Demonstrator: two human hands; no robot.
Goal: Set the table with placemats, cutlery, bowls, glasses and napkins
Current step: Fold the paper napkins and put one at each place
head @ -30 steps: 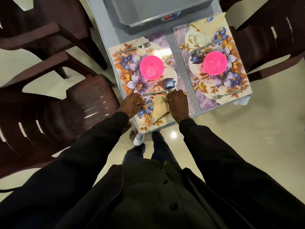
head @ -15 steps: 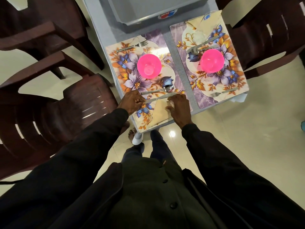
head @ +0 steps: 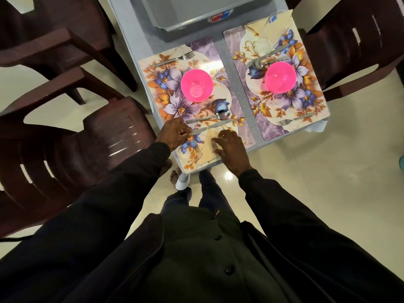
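Note:
Two floral placemats lie side by side on the small grey table, the left placemat point(head: 166, 88) and the right placemat point(head: 314, 106). Each carries a pink bowl, one point(head: 196, 85) on the left mat and one point(head: 280, 77) on the right. On the left mat a fork point(head: 175, 59) lies at the far end, and a spoon point(head: 209, 117) and a knife point(head: 213, 126) lie near me. My left hand point(head: 175, 133) pinches the knife's handle end. My right hand point(head: 229, 146) rests with spread fingers on a cream folded napkin point(head: 207, 147). A clear glass point(head: 190, 149) stands beside the napkin.
A grey plastic tray point(head: 196, 16) sits at the table's far end. Dark brown chairs stand on the left point(head: 65, 136) and at the right point(head: 358, 47). The right mat also holds a napkin point(head: 273, 20), cutlery and a fork point(head: 295, 119). The table's near edge lies just under my hands.
My right hand slid back from the spoon and knife tip onto the napkin and spread its fingers. My left hand stays at the knife handle.

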